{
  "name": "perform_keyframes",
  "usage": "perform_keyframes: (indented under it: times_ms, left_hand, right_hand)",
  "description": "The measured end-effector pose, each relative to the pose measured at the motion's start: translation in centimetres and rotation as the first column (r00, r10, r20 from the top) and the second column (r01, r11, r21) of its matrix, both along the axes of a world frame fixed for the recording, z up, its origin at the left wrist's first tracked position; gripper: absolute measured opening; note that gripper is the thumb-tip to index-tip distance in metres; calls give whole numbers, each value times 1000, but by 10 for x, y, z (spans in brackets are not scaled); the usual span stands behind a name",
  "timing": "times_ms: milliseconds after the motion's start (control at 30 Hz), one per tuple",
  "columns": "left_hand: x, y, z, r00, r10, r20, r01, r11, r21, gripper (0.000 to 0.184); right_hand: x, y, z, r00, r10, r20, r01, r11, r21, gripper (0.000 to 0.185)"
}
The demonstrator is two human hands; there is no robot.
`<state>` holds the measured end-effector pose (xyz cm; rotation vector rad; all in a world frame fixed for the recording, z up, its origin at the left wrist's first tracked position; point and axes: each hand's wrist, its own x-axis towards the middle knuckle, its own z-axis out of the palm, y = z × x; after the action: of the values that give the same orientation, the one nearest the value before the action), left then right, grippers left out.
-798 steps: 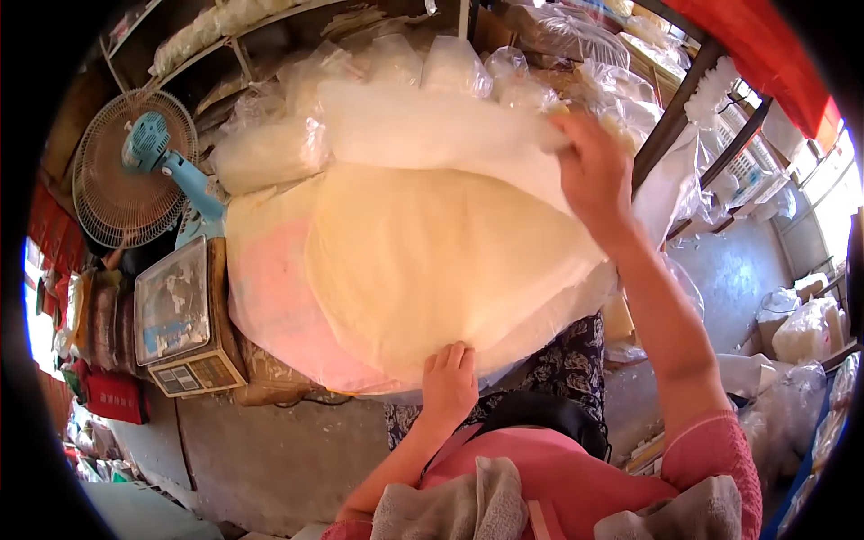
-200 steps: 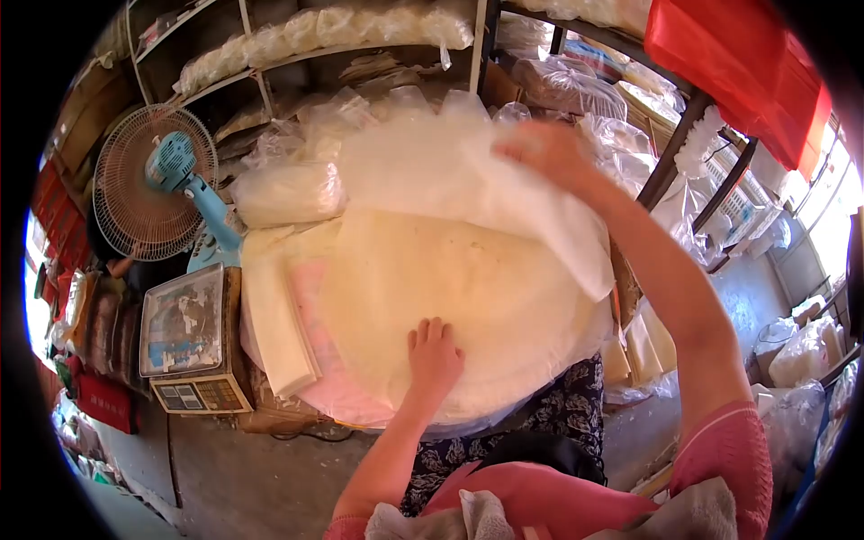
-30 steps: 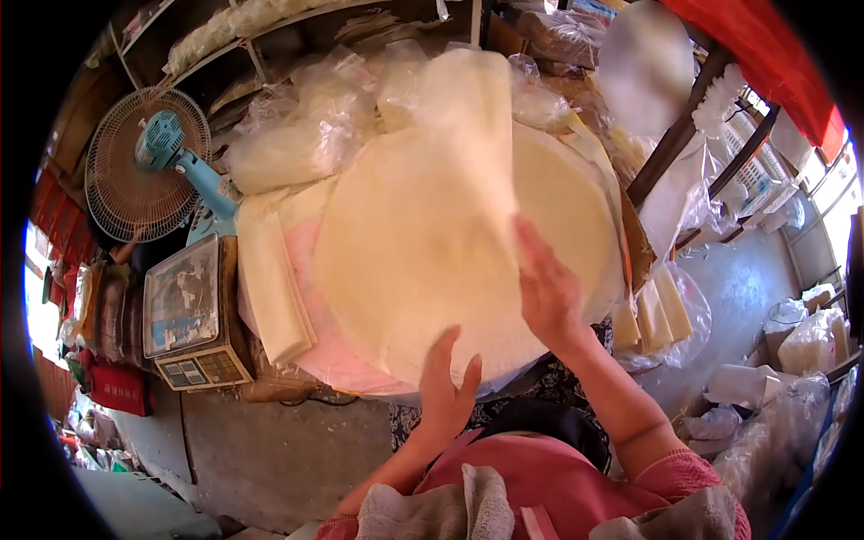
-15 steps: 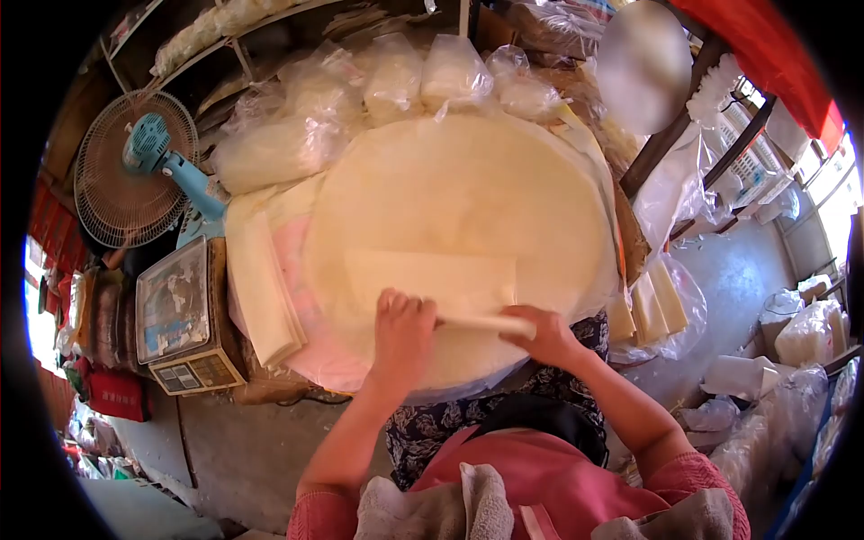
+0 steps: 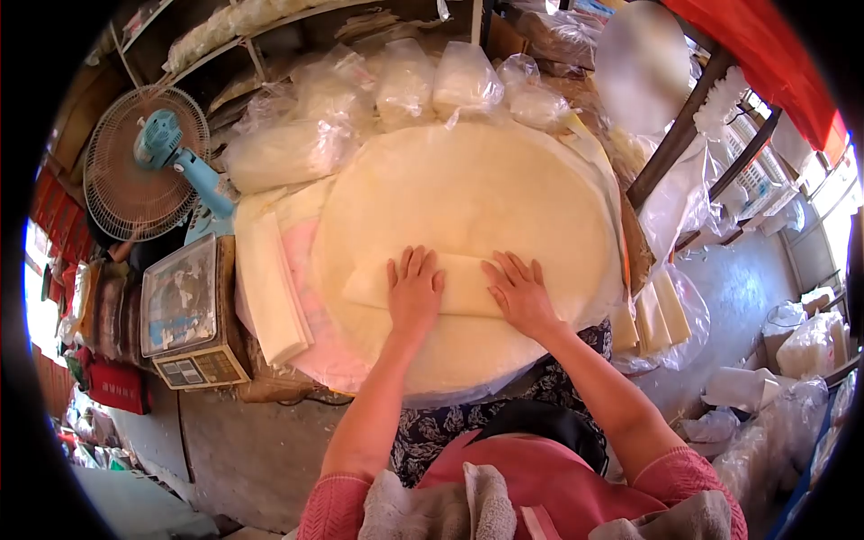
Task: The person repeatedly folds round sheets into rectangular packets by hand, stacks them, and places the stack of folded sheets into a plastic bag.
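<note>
A large round stack of thin, cream-coloured sheets [image 5: 468, 193] lies in front of me. Across its near part is a folded strip of the same thin sheet [image 5: 467, 286], wide and flat. My left hand [image 5: 415, 290] rests palm down on the strip's left part, fingers spread and pointing away from me. On the right part, my right hand [image 5: 521, 292] also lies flat with its fingers apart. Neither hand grips anything. A pile of folded cream sheets [image 5: 273, 292] sits to the left of the round stack, next to pink material [image 5: 304, 256].
Clear plastic bags of pale contents [image 5: 463, 81] line the far edge. At left stand a blue fan [image 5: 162, 139] and a box-shaped scale [image 5: 184, 297]. Folded sheets in a bag [image 5: 661, 310] are at right, near a dark post [image 5: 679, 130].
The near edge, held up as a roll between both hands, is now laid down flat. Both hands have moved forward, opened and spread on the folded strip. The view has shifted slightly.
</note>
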<state>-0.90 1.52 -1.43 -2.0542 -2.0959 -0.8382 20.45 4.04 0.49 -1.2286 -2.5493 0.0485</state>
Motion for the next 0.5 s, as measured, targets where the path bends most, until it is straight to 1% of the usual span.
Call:
perform_keyframes:
  times_ms: [100, 133, 200, 267, 300, 400, 433, 500]
  left_hand:
    - [4, -14, 10, 959, 50, 278, -114, 969, 220, 47]
    - [8, -28, 16, 909, 87, 409, -158, 977, 144, 51]
    - [14, -65, 21, 751, 194, 632, -224, 974, -32, 58]
    - [11, -85, 9, 510, 246, 824, -112, 969, -220, 66]
    - [9, -96, 4, 360, 297, 885, -52, 953, -299, 70]
    - [9, -116, 35, 111, 286, 952, -75, 957, -279, 79]
    - [2, -118, 35, 52, 274, 960, -43, 961, -272, 89]
    - [-4, -127, 41, 155, 345, 926, 13, 936, -351, 79]
  right_hand:
    - [0, 1, 1, 1000, -10, -3, 10, 1000, -12, 43]
    - [-2, -3, 8, 998, -54, 17, 54, 998, -26, 42]
    - [-12, -20, 21, 991, -124, 58, 127, 990, -58, 39]
    - [-17, -45, 19, 995, -37, -91, 26, 992, -119, 36]
    - [-22, -59, 18, 986, 18, -163, -44, 987, -154, 35]
    - [-35, -84, 28, 956, 115, -269, -160, 976, -149, 35]
    - [-39, -87, 29, 953, 117, -279, -159, 979, -131, 34]
    - [-42, -88, 26, 931, 146, -334, -210, 964, -165, 33]
